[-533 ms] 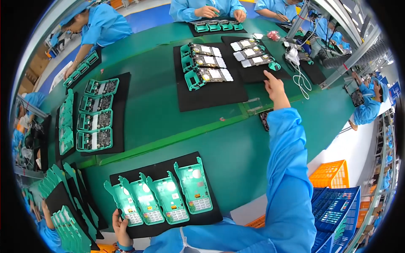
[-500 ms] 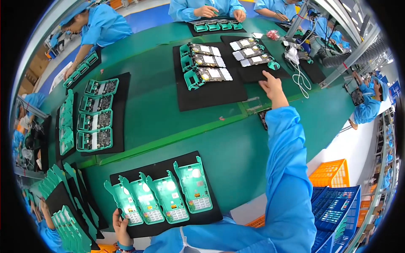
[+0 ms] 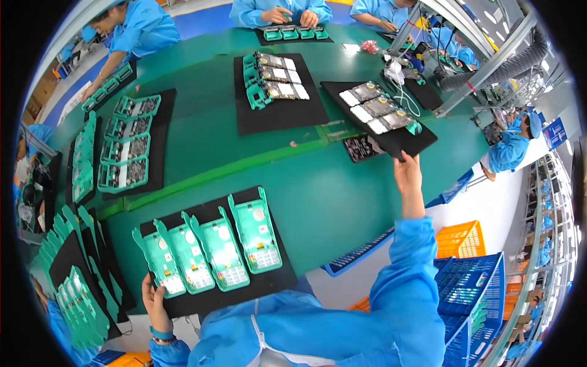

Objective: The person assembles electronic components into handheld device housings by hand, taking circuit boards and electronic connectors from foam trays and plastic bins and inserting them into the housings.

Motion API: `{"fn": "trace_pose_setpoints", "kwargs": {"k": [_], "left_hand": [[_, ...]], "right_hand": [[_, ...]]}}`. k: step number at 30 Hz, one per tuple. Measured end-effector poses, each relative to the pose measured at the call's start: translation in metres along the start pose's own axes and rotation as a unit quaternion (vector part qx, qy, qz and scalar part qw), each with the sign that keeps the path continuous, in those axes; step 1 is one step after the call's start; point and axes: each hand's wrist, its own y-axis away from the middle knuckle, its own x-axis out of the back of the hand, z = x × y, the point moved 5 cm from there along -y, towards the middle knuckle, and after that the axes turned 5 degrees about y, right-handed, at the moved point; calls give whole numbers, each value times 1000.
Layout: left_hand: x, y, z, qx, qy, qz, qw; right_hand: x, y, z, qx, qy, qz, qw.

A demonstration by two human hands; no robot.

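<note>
Nearest the body, the left grip (image 3: pixel 156 300) grasps the near left corner of the lower black mat (image 3: pixel 283 276), which bears four green keypad housings (image 3: pixel 214 249) side by side, their long axes running away from the body. Farther out to the right, the right grip (image 3: pixel 408 177) pinches the near short end of the right-hand black mat (image 3: pixel 417 144). From that grip the mat stretches away to the left, its long axis slanting from near right to far left, with three circuit boards (image 3: pixel 379 106) in a row along it; the right hand is much the nearer to it. Whether that end is raised off the green tabletop (image 3: pixel 342 196), I cannot tell. A dark tray (image 3: pixel 361 148) lies just beside its left edge. Beyond, another black mat (image 3: pixel 281 119) carries more boards (image 3: pixel 280 74) and green frames (image 3: pixel 259 96).
</note>
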Motion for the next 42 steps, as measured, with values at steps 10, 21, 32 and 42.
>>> {"fn": "trace_pose_setpoints", "kwargs": {"k": [10, 21, 32, 42], "left_hand": [[10, 35, -10, -2, -1, -35, 999], [13, 58, -14, -21, -15, -17, 1000], [37, 76, -16, -96, -117, -60, 987], [11, 142, 43, -194, -108, -216, 951]], "right_hand": [[72, 231, -8, -39, -49, -14, 998], [66, 262, -4, -129, 361, -18, 923], [6, 288, 25, -149, 159, -45, 975], [-123, 429, 46, 116, 296, -28, 948]]}}
